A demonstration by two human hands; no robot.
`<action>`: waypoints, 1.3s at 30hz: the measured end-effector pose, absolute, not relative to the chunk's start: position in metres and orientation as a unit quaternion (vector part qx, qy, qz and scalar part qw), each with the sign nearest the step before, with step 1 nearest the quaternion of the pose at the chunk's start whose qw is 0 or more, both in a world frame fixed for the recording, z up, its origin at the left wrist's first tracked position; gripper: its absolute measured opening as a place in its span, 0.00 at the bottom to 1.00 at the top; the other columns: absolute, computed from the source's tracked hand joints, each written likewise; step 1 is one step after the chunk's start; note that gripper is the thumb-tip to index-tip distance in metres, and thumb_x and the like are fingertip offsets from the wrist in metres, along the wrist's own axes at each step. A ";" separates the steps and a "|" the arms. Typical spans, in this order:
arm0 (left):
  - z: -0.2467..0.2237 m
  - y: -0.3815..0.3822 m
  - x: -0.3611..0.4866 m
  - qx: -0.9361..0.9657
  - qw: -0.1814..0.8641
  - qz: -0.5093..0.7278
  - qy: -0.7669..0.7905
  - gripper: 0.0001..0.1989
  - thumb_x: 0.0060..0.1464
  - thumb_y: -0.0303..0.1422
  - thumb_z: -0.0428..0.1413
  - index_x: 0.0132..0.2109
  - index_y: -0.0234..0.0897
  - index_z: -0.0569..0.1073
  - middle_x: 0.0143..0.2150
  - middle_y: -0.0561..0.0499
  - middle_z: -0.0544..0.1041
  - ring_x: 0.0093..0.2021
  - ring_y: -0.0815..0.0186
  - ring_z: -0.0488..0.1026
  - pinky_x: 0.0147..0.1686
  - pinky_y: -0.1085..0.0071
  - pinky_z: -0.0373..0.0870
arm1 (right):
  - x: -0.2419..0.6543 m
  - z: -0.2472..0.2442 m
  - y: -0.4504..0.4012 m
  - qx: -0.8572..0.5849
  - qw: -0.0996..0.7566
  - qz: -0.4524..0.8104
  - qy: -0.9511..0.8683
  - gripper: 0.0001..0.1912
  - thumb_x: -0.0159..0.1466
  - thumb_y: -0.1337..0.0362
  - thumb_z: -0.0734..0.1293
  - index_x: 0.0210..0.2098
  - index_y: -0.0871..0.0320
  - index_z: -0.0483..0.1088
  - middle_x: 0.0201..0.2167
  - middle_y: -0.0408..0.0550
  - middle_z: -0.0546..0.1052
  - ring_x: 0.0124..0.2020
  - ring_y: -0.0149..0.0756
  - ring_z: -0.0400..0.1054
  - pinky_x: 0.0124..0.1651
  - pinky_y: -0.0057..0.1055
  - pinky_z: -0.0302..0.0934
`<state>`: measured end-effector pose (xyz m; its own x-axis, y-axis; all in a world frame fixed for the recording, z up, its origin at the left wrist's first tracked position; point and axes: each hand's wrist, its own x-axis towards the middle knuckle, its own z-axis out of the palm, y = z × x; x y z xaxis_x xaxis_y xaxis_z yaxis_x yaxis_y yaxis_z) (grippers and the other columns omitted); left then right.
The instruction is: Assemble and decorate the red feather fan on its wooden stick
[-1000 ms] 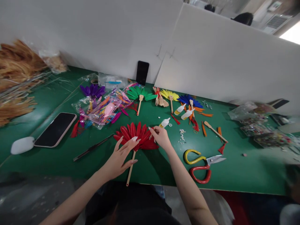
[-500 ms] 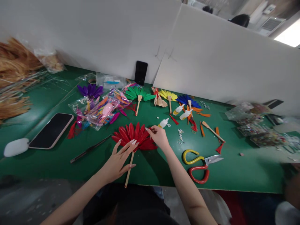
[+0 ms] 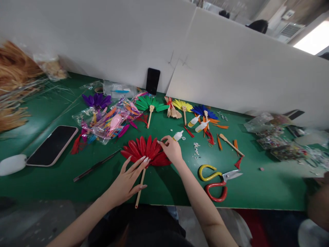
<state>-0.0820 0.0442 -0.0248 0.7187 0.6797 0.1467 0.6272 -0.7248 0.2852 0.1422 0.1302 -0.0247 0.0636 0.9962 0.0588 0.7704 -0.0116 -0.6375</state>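
Observation:
A red feather fan point(image 3: 144, 145) lies in front of me on the green table, its thin wooden handle point(image 3: 140, 187) pointing toward me. My left hand point(image 3: 130, 175) lies spread over the lower part of the fan, fingertips on the feather bases and thumb by the handle. At the fan's right edge, my right hand point(image 3: 171, 149) has thumb and forefinger pinched on a red feather; the tips partly hide it. Just behind that hand is a small white glue bottle point(image 3: 178, 136). Tweezers point(image 3: 96, 166) rest to the left, and scissors point(image 3: 218, 181) with yellow and red handles to the right.
Green point(image 3: 149, 103), yellow point(image 3: 183, 105), blue point(image 3: 205, 111) and purple fans point(image 3: 96, 100) line the back. Bagged feathers point(image 3: 113, 121) and a phone point(image 3: 52, 145) are at left. Two more glue bottles point(image 3: 202, 126), white beads point(image 3: 196, 148) and a tasselled stick point(image 3: 232, 145) lie right.
The whole view has shifted slightly. Both hands keep nearly the same places on the red fan, the right still pinching at its right edge.

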 end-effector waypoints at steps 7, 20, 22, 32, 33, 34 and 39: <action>-0.024 0.041 -0.084 0.922 0.107 0.121 0.353 0.35 0.61 0.41 0.44 0.66 0.33 0.34 0.65 0.44 0.53 0.66 0.62 0.44 0.62 0.57 0.28 | 0.157 -0.010 0.117 -0.646 0.385 0.174 -0.636 0.13 0.65 0.59 0.57 0.44 0.56 0.66 0.19 0.39 0.69 0.19 0.30 0.63 0.26 0.25 0.56; -0.030 0.035 -0.082 0.920 0.095 0.109 0.365 0.37 0.61 0.44 0.43 0.66 0.33 0.33 0.65 0.43 0.55 0.65 0.60 0.46 0.62 0.57 0.29 | 0.164 -0.027 0.089 -0.575 0.324 0.120 -0.742 0.16 0.65 0.66 0.55 0.49 0.55 0.69 0.46 0.54 0.70 0.49 0.41 0.63 0.51 0.39 0.62; -0.028 0.035 -0.082 0.920 0.095 0.105 0.365 0.37 0.61 0.44 0.43 0.66 0.32 0.33 0.65 0.43 0.54 0.66 0.60 0.46 0.62 0.57 0.28 | 0.162 -0.031 0.091 -0.575 0.317 0.117 -0.745 0.17 0.65 0.66 0.55 0.51 0.55 0.67 0.48 0.55 0.69 0.51 0.43 0.62 0.54 0.43 0.60; -0.026 0.033 -0.080 0.918 0.105 0.110 0.367 0.37 0.61 0.44 0.43 0.66 0.32 0.32 0.65 0.42 0.54 0.66 0.59 0.46 0.62 0.55 0.30 | 0.151 -0.038 0.096 -0.565 0.302 0.153 -0.752 0.20 0.67 0.64 0.53 0.55 0.60 0.63 0.54 0.58 0.65 0.58 0.42 0.57 0.59 0.42 0.56; -0.026 0.033 -0.080 0.917 0.109 0.108 0.369 0.37 0.61 0.43 0.43 0.66 0.32 0.31 0.65 0.42 0.54 0.66 0.59 0.46 0.62 0.55 0.30 | 0.150 -0.038 0.097 -0.566 0.302 0.158 -0.751 0.20 0.67 0.63 0.53 0.55 0.61 0.63 0.54 0.58 0.65 0.58 0.42 0.57 0.59 0.41 0.56; -0.025 0.033 -0.080 0.915 0.114 0.106 0.372 0.37 0.61 0.43 0.43 0.66 0.32 0.31 0.65 0.42 0.53 0.66 0.59 0.45 0.62 0.55 0.30 | 0.150 -0.038 0.098 -0.567 0.302 0.163 -0.749 0.20 0.67 0.63 0.53 0.55 0.62 0.63 0.54 0.58 0.64 0.58 0.42 0.57 0.59 0.41 0.56; -0.021 0.034 -0.079 0.906 0.125 0.113 0.389 0.36 0.62 0.41 0.43 0.66 0.32 0.31 0.66 0.42 0.51 0.66 0.59 0.44 0.62 0.55 0.31 | 0.153 -0.036 0.101 -0.571 0.305 0.171 -0.743 0.20 0.67 0.63 0.53 0.55 0.60 0.62 0.54 0.56 0.66 0.57 0.41 0.58 0.58 0.41 0.56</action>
